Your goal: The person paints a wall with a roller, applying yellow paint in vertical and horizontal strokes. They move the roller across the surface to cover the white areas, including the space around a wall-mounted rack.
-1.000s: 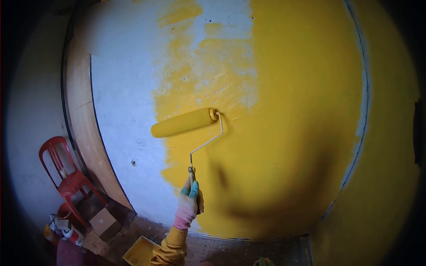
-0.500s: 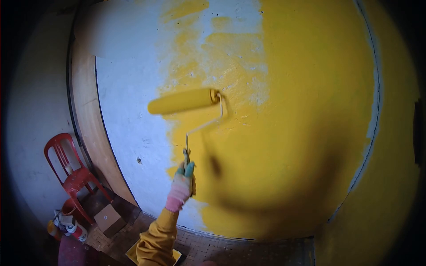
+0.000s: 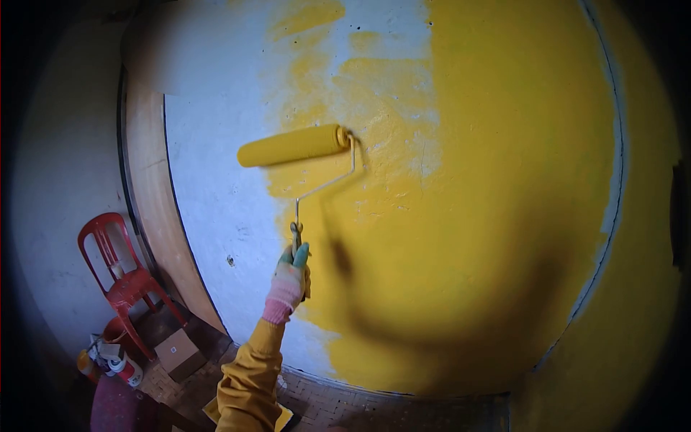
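Note:
My left hand (image 3: 288,277), in a pale pink glove with teal fingertips, is closed around the handle of a paint roller (image 3: 294,146). The roller's long yellow sleeve lies at the wall, across the border between yellow paint and the pale surface. Its bent wire frame runs from the sleeve's right end down to the handle. The wall (image 3: 489,144) is solid yellow on the right, patchy in the upper middle and pale on the left. My right hand is out of view.
At the left stand a red plastic chair (image 3: 129,286), a cardboard box (image 3: 179,355) and several paint containers (image 3: 128,371). A yellow-stained tray (image 3: 284,417) lies on the floor, partly behind my sleeve. A cracked corner line (image 3: 617,180) runs down the right.
The roller and my left hand have moved up a little in view, and slightly left. The wall and chair appear shifted slightly right. My grip on the roller is unchanged.

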`<state>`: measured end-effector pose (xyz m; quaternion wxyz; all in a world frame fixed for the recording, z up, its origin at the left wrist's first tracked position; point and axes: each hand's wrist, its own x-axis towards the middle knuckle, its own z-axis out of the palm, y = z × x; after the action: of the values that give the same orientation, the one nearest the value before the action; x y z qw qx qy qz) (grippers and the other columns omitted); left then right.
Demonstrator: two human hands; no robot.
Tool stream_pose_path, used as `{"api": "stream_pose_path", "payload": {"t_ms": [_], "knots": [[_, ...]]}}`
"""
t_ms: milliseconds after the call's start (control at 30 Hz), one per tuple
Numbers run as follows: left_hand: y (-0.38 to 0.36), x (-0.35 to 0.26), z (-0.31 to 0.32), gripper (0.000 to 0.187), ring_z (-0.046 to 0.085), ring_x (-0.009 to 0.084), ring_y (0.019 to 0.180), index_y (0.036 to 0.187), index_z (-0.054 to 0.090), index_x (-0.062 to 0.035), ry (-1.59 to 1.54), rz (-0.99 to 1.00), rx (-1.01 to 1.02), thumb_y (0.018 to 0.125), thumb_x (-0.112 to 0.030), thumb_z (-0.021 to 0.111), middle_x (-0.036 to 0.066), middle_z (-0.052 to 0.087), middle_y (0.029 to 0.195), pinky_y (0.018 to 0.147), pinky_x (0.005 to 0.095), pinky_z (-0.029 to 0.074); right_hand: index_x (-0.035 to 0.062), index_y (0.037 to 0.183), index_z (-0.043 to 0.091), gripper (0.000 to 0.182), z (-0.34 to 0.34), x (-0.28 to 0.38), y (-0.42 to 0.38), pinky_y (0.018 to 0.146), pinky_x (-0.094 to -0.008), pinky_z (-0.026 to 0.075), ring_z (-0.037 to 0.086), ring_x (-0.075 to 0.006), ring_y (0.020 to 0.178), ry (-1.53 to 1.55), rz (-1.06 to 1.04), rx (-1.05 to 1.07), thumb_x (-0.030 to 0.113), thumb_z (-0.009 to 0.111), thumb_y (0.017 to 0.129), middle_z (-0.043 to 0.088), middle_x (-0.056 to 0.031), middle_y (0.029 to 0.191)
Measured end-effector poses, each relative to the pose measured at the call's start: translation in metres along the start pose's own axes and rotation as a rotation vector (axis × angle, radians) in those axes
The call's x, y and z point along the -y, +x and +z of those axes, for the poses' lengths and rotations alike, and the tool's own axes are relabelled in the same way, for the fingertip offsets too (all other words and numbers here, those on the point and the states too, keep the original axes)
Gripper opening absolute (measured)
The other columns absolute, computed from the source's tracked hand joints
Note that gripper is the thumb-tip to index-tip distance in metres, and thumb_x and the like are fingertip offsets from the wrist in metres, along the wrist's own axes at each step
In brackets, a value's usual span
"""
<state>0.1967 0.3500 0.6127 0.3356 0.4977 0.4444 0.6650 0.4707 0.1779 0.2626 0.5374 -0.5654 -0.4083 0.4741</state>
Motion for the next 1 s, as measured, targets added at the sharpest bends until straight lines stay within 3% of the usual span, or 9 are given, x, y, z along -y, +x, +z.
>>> {"api": "stream_pose_path", "payload": {"t_ms": [200,400,533,567,800,1000], "knots": [[-0.022,0.039,-0.011,0.026,0.032,0.0095,0.033,0.08,0.046,-0.0081,0.076,-0.061,0.009,0.081,-0.033,0.05,-0.001,0.034,0.044,0.031,0.0252,0.026,0.0055,0.08,0.053,0.019,-0.004,-0.008,0.013,0.054,-0.0312,0.04,0.05,-0.0227,0.059,0.01,0.009,0.032,0.023,0.045,0.083,0.054,-0.0082,0.066],[0.003,0.013,-0.003,0.028,0.032,0.0104,0.033,0.081,0.045,-0.0078,0.044,0.02,-0.049,0.081,-0.035,0.051,-0.001,0.034,0.043,0.031,0.0264,0.027,0.0056,0.082,0.053,0.019,-0.002,-0.014,0.012,0.054,-0.0321,0.04,0.05,-0.024,0.06,0.013,0.049,0.054,0.023,0.046,0.083,0.055,-0.0089,0.067],[-0.01,0.043,-0.006,0.028,0.032,0.01,0.032,0.08,0.043,-0.0075,0.211,0.084,-0.092,0.08,-0.034,0.052,-0.001,0.033,0.043,0.03,0.0263,0.026,0.0056,0.083,0.053,0.018,-0.008,-0.017,0.019,0.055,-0.0327,0.041,0.051,-0.0249,0.06,0.009,0.06,0.063,0.023,0.046,0.083,0.055,-0.0094,0.068],[-0.014,0.046,-0.007,0.028,0.032,0.0089,0.032,0.078,0.043,-0.0076,0.082,-0.032,-0.081,0.08,-0.034,0.052,-0.002,0.033,0.043,0.03,0.0258,0.025,0.0056,0.083,0.053,0.018,-0.007,-0.018,0.023,0.055,-0.0328,0.041,0.051,-0.0251,0.06,0.013,0.059,0.065,0.023,0.046,0.083,0.055,-0.0095,0.068],[0.007,0.026,-0.005,0.026,0.03,0.0079,0.034,0.079,0.045,-0.0075,0.014,-0.002,-0.075,0.08,-0.033,0.053,-0.003,0.034,0.044,0.031,0.0248,0.024,0.0056,0.085,0.053,0.019,-0.004,-0.025,0.013,0.055,-0.0339,0.041,0.051,-0.0266,0.061,0.009,0.121,0.081,0.023,0.046,0.082,0.055,-0.0104,0.069],[-0.032,0.088,-0.017,0.026,0.033,0.0077,0.038,0.084,0.048,-0.0056,0.127,-0.099,-0.063,0.081,-0.031,0.053,-0.003,0.036,0.049,0.035,0.0243,0.027,0.0056,0.087,0.052,0.019,-0.001,-0.029,0.02,0.056,-0.0348,0.041,0.052,-0.0279,0.062,0.012,0.141,0.102,0.023,0.046,0.082,0.055,-0.0111,0.07]]}}
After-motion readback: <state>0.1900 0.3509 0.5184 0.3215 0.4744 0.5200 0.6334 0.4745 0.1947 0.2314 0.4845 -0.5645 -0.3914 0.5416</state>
